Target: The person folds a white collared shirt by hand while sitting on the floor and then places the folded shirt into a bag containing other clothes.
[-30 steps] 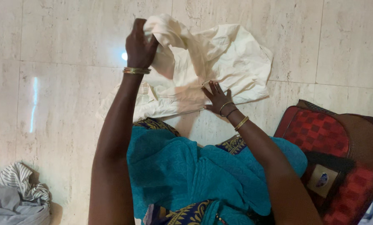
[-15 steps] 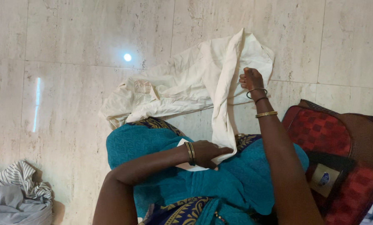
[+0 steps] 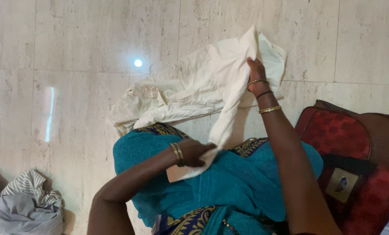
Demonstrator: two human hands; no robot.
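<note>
- Hands: two. Left hand [image 3: 194, 152] and right hand [image 3: 256, 76], both gripping the same cloth.
- Cream garment [image 3: 194, 89]: one, stretched between the hands.
- Bangles: gold on each wrist; exact count cannot be told.
- Clothes pile [image 3: 27, 206]: one, well left of the left hand.
- Red checked bag [image 3: 355, 152]: one, right of the right arm.

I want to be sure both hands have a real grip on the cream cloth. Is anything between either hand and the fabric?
Nothing visible. The left hand grips one end of the cream cloth over the teal-draped lap, and the right hand grips it directly near the far fold. The red bag and clothes pile lie off to the sides.
</note>
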